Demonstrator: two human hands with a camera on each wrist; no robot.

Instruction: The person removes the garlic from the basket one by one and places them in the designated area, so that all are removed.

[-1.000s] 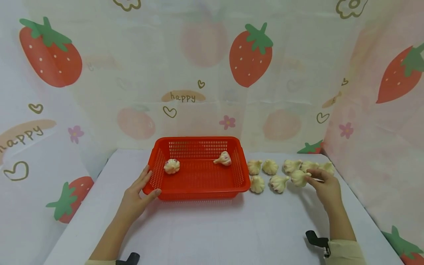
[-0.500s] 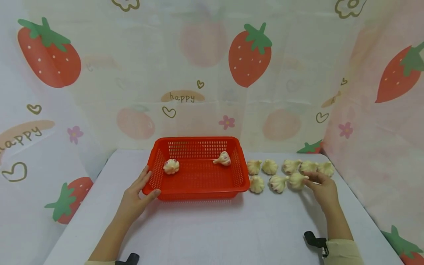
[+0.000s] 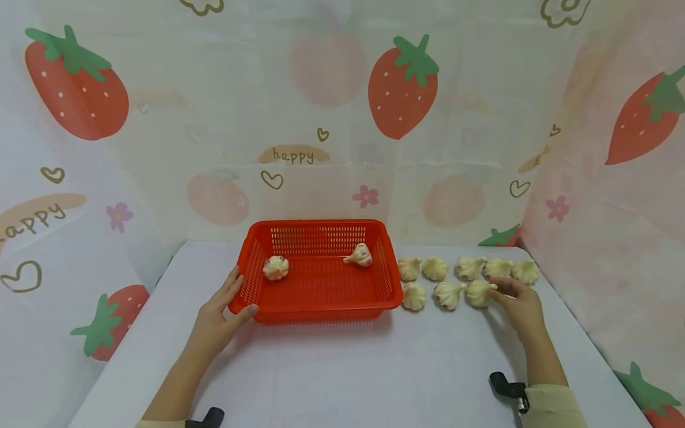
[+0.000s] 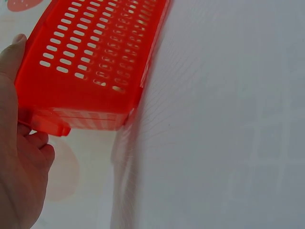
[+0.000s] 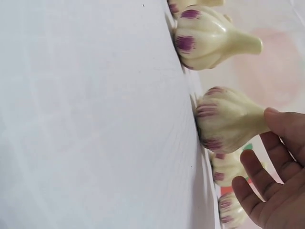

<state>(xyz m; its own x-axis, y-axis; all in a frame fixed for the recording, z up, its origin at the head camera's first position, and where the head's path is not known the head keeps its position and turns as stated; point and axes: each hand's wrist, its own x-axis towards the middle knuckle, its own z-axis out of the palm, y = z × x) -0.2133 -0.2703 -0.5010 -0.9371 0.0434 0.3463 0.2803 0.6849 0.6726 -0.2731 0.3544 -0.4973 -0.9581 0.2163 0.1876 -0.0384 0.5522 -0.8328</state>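
My left hand (image 3: 216,321) grips the near left corner of a red plastic basket (image 3: 321,315). In the left wrist view its thumb lies at the rim, and other fingers curl beneath the basket's lip (image 4: 52,125). Inside the basket lie two garlic bulbs, one at left (image 3: 276,268) and one at right (image 3: 361,255). My right hand (image 3: 521,306) pinches the stem of a garlic bulb (image 5: 228,119) between thumb and forefinger, its other fingers spread. That bulb's base is down at the white table, at the right end of the front row.
Several more garlic bulbs stand in two rows right of the basket, including a front-row bulb (image 3: 447,295) and a back-row bulb (image 3: 525,271). The white table (image 3: 342,368) backs onto a strawberry-print curtain (image 3: 321,107), which also rises along both sides.
My right hand has lowered the garlic bulb and shifted it slightly left, down into line with the front row. The left hand keeps its hold on the basket.
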